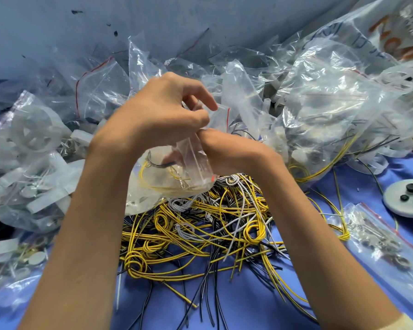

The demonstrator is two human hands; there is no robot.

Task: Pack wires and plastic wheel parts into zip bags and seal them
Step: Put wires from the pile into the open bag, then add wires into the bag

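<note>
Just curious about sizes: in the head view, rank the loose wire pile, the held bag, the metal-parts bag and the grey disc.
1. loose wire pile, by far.
2. held bag and metal-parts bag look alike; the held one is partly covered, so no ranking.
3. grey disc, though the frame edge cuts it off.

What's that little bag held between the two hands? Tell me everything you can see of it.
The zip bag is small, clear, crinkled plastic with a red mark at one corner. Inside lie a yellow wire loop and a dark wire. It hangs over the loose wire pile. The left hand pinches its top; the right hand grips its side, fingers hidden behind the plastic.
</note>
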